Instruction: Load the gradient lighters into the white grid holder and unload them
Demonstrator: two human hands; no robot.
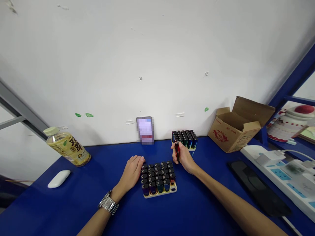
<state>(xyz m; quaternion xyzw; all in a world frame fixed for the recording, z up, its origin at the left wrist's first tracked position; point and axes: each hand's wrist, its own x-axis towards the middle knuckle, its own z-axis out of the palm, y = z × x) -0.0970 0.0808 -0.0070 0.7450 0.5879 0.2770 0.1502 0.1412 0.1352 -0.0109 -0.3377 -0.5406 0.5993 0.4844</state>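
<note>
A pale tray (159, 194) of lighters with black tops stands upright in front of me. The tray's near right slot holds no lighter, and its hole shows. My left hand (133, 170) lies at the tray's left edge, fingers stretched out and together, the fingertips by the far left lighters. To the right of the tray, my right hand (184, 157) is closed around a red lighter (177, 151) with a black top, held upright above the table. Just behind that hand sits a second tray (193, 149) filled with lighters in several colours, partly hidden by the fingers.
A pixelated upright screen (145, 130) leans on the wall. Leftward are a tilted drink bottle (68, 147) and a white case (59, 179). An open cardboard box (227, 132), a black phone (259, 188) and a white power strip (283, 177) with chargers line the right side.
</note>
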